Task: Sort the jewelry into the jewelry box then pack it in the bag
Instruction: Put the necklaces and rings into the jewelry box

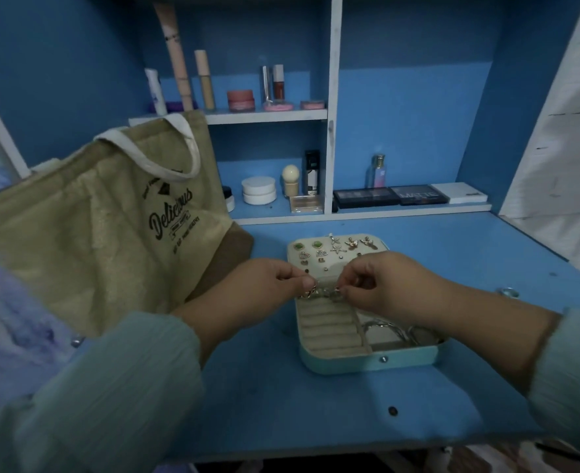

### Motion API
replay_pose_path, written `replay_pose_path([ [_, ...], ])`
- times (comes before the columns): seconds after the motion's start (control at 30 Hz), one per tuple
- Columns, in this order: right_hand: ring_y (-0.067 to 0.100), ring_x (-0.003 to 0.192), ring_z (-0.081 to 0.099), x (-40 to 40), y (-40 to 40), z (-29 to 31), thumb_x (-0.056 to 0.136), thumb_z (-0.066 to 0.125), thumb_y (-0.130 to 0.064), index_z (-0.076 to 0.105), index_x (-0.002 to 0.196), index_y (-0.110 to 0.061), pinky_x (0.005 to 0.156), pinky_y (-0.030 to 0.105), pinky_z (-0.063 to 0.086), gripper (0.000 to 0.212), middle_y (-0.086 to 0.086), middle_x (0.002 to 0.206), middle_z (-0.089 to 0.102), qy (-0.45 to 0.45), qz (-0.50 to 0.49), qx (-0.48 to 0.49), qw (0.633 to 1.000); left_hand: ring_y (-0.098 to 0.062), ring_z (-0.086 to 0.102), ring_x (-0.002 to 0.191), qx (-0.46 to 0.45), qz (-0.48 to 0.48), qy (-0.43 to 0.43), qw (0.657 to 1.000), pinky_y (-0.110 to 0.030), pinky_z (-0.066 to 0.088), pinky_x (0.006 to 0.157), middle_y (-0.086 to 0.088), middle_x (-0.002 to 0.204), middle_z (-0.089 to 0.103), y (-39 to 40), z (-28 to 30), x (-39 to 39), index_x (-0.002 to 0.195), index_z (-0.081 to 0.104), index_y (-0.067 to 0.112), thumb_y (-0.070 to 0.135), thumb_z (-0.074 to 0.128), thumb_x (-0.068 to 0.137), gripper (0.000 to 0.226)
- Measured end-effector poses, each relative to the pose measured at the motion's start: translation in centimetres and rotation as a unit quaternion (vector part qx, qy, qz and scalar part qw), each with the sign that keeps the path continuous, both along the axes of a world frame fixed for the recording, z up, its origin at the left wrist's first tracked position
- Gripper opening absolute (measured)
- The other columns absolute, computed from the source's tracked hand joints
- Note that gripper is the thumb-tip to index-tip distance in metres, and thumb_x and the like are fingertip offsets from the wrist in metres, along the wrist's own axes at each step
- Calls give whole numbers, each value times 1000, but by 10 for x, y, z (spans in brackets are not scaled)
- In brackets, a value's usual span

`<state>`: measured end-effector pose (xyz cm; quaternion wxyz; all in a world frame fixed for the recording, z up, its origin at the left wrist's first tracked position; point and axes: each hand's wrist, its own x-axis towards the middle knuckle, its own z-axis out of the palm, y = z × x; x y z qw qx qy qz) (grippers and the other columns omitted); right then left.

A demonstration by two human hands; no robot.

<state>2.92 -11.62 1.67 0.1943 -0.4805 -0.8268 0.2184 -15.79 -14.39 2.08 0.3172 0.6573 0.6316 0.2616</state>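
a small gold piece of jewelry [307,293] is pinched by the curled left hand [268,285] and another small piece [336,292] by the right hand [387,285], above the open jewelry box [367,361] on the table [316,411]. the bag [94,227] is seen at 10 o'clock from the box.

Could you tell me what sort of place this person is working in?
Probably a home dressing or vanity desk: blue shelves hold cosmetics such as eyeshadow palettes and a perfume bottle, and an open jewelry box sits on the desktop beside a tote bag.
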Motion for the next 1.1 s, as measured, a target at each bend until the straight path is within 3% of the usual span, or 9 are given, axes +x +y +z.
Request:
replay_pose_path([
  [0.13, -11, 57, 51, 1, 0, -2, 85, 64, -22, 69, 87, -21, 55, 3, 39, 5, -19, 68, 55, -13, 28, -6, 1000, -15, 61, 86, -3, 1, 40, 999, -23, 45, 71, 0, 92, 69, -2, 0, 1, 80, 67, 33, 39, 59, 88, 12],
  [0.27, -19, 60, 50, 1, 1, -1, 84, 65, -22, 69, 88, -21, 55, 2, 38, 5, -19, 66, 54, -22, 44, 2, 999, -3, 55, 70, -3, -13, 82, 997, -16, 41, 61, 5, 89, 68, 1, -1, 4, 91, 71, 26, 38, 61, 87, 16],
  [0.47, 0, 66, 51, 0, 2, 0, 86, 62, -23, 70, 93, -19, 61, 10, 40, 12, -12, 76, 58, -76, 71, 42, 994, 3, 51, 68, 13, -12, 110, 994, -9, 36, 57, 16, 78, 60, 7, -3, 9, 93, 71, 26, 35, 66, 83, 14],
  [0.57, 0, 66, 50, -2, 3, 2, 87, 61, -24, 70, 94, -18, 60, 10, 38, 13, -12, 78, 57, -87, 75, 42, 992, 3, 53, 72, 17, -10, 94, 995, -7, 36, 60, 14, 81, 62, 9, -4, 9, 94, 70, 26, 30, 68, 83, 13],
  [0.67, 1, 68, 50, -3, 3, 3, 87, 60, -24, 70, 95, -20, 61, 10, 38, 13, -10, 83, 60, -97, 74, 38, 992, 4, 52, 68, 19, -6, 82, 996, -6, 36, 55, 17, 75, 59, 9, -5, 8, 82, 65, 29, 29, 69, 81, 4],
  [0.87, 6, 75, 53, -3, 2, 3, 88, 59, -23, 70, 95, -18, 65, 13, 41, 15, -4, 91, 66, -106, 67, 44, 991, 3, 51, 66, 13, -9, 79, 997, -7, 36, 56, 16, 72, 58, 10, -8, 9, 78, 63, 25, 24, 68, 83, 7],
  [1.0, 4, 71, 51, -3, 2, 2, 88, 59, -22, 70, 95, -18, 62, 11, 39, 15, -6, 88, 64, -102, 69, 43, 991, -1, 52, 72, 30, -22, 62, 997, -12, 39, 64, 14, 73, 57, 8, -14, 11, 73, 60, 27, 20, 68, 82, 15],
  [1.1, 2, 69, 51, -3, 2, 1, 87, 59, -22, 71, 95, -19, 64, 13, 42, 15, -6, 87, 64, -95, 64, 41, 993, 12, 51, 61, 58, -38, 51, 996, -5, 36, 55, 17, 69, 55, 5, -18, 9, 73, 63, 25, 17, 69, 82, 13],
])
